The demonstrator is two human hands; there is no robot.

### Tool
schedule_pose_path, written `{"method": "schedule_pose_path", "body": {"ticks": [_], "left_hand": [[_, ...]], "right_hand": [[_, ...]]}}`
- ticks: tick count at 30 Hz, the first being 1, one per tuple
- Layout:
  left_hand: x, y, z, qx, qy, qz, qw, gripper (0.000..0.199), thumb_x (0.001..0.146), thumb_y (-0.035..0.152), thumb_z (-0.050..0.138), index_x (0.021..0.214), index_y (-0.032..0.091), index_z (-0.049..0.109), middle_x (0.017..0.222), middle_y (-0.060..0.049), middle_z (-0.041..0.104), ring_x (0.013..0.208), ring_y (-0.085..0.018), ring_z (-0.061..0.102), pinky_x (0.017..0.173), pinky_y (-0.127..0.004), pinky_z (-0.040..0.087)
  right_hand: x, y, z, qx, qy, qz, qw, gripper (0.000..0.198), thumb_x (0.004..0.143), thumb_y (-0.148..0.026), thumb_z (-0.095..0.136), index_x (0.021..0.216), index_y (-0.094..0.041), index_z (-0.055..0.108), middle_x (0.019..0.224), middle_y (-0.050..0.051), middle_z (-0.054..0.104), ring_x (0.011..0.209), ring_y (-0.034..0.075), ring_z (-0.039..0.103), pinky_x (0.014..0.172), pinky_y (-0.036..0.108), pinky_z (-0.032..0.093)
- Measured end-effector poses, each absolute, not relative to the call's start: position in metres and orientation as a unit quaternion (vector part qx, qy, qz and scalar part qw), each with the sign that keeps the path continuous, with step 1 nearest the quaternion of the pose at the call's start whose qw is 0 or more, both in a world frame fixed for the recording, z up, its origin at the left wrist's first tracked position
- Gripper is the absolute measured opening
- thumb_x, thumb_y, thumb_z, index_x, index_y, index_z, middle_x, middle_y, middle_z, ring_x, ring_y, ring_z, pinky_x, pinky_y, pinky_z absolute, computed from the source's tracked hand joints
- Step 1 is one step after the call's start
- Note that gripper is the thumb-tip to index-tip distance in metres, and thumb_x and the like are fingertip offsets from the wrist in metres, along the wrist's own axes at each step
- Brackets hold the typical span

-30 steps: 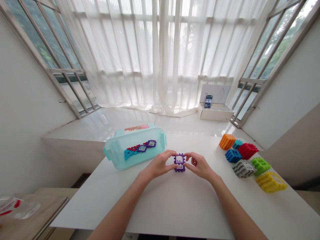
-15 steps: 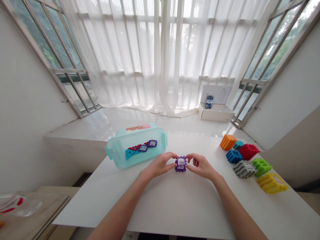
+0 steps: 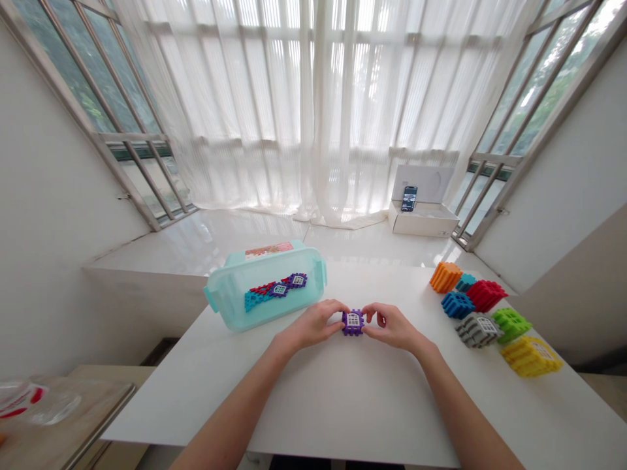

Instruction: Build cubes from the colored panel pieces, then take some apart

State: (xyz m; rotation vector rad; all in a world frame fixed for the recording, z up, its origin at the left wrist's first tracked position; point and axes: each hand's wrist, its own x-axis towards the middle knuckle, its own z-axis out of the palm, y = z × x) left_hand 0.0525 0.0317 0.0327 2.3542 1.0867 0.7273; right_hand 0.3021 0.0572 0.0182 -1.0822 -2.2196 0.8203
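In the middle of the table are purple window building tiles (image 3: 353, 322), notched along their edges, with a white lattice window. They look like one flat stack, though how many lie in it is hidden. My left hand (image 3: 313, 323) pinches the left edge between thumb and fingers. From the opposite side, my right hand (image 3: 393, 326) grips the right edge with thumb and curled index finger. Left of my hands, a tilted teal plastic bin (image 3: 223, 287) holds more tiles: purple window tiles (image 3: 296, 281), red pieces (image 3: 264, 288) and blue pieces (image 3: 253, 300).
Sorted stacks stand at the table's right: orange (image 3: 445, 277), teal (image 3: 466, 282), red (image 3: 487, 296), blue (image 3: 457, 305), grey (image 3: 477, 330), green (image 3: 511, 325) and yellow (image 3: 531, 357). Behind, an open white box (image 3: 424, 222) supports a phone (image 3: 409, 198). A clear bottle (image 3: 53, 403) lies at lower left.
The upper purple tile has come down level over the one beneath, so a single window face shows instead of two offset ones. Both hands stay at its sides.
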Motion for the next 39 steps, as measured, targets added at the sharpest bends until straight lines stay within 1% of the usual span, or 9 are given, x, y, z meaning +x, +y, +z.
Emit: {"method": "schedule_pose_path", "body": {"ticks": [11,20,24,32,34,36,38,39], "left_hand": [[0.052,0.032,0.032,0.857,0.395,0.249,0.216,0.024,0.088,0.023,0.058,0.112,0.022,0.062,0.111,-0.006,0.067,0.104,-0.021,0.061,0.093,-0.034,0.047],[0.054,0.032,0.027,0.858,0.399,0.246,0.211,0.025,0.087,0.021,0.058,0.111,0.021,0.063,0.11,-0.006,0.068,0.101,-0.021,0.062,0.09,-0.032,0.047],[0.055,0.032,0.024,0.858,0.402,0.241,0.208,0.028,0.085,0.021,0.059,0.113,0.021,0.061,0.109,-0.006,0.068,0.098,-0.02,0.063,0.087,-0.03,0.048],[0.057,0.03,0.024,0.862,0.416,0.223,0.186,0.037,0.08,0.015,0.06,0.117,0.021,0.058,0.112,-0.008,0.067,0.102,-0.023,0.063,0.091,-0.033,0.048],[0.056,0.029,0.026,0.864,0.411,0.222,0.187,0.039,0.08,0.017,0.06,0.119,0.021,0.058,0.114,-0.008,0.067,0.105,-0.023,0.062,0.092,-0.033,0.048],[0.051,0.029,0.03,0.866,0.406,0.224,0.189,0.041,0.08,0.019,0.061,0.121,0.022,0.057,0.117,-0.007,0.066,0.105,-0.023,0.063,0.091,-0.032,0.049],[0.044,0.031,0.034,0.853,0.429,0.237,0.181,0.038,0.082,0.022,0.06,0.12,0.023,0.058,0.116,-0.005,0.067,0.098,-0.02,0.065,0.086,-0.03,0.051],[0.04,0.033,0.037,0.839,0.456,0.245,0.167,0.032,0.084,0.024,0.058,0.116,0.023,0.059,0.113,-0.004,0.069,0.092,-0.019,0.067,0.082,-0.029,0.051]], "right_hand": [[0.302,0.056,0.019,-0.404,-0.829,0.299,0.244,0.026,0.076,-0.029,0.068,0.1,-0.021,0.069,0.082,0.0,0.065,0.059,0.011,0.045,0.055,0.024,0.041],[0.301,0.054,0.018,-0.403,-0.845,0.272,0.224,0.022,0.076,-0.029,0.068,0.097,-0.022,0.069,0.079,-0.001,0.065,0.059,0.011,0.048,0.056,0.024,0.039],[0.3,0.054,0.018,-0.4,-0.852,0.259,0.218,0.02,0.075,-0.026,0.067,0.095,-0.021,0.068,0.079,-0.001,0.065,0.062,0.012,0.051,0.059,0.024,0.04],[0.299,0.054,0.016,-0.407,-0.859,0.235,0.205,0.018,0.075,-0.026,0.066,0.092,-0.021,0.068,0.072,-0.001,0.063,0.064,0.014,0.055,0.059,0.024,0.04],[0.3,0.055,0.017,-0.407,-0.856,0.245,0.201,0.021,0.075,-0.029,0.068,0.094,-0.021,0.069,0.073,-0.001,0.063,0.064,0.014,0.055,0.06,0.025,0.041],[0.302,0.056,0.018,-0.415,-0.846,0.269,0.197,0.031,0.074,-0.037,0.072,0.101,-0.021,0.068,0.076,-0.001,0.064,0.062,0.013,0.054,0.059,0.025,0.042],[0.304,0.058,0.02,-0.431,-0.83,0.291,0.202,0.042,0.075,-0.047,0.071,0.108,-0.021,0.067,0.079,0.0,0.065,0.06,0.013,0.054,0.058,0.025,0.043],[0.305,0.059,0.021,-0.442,-0.821,0.294,0.211,0.044,0.077,-0.051,0.068,0.11,-0.021,0.066,0.08,0.001,0.066,0.059,0.013,0.053,0.058,0.026,0.044]]}}
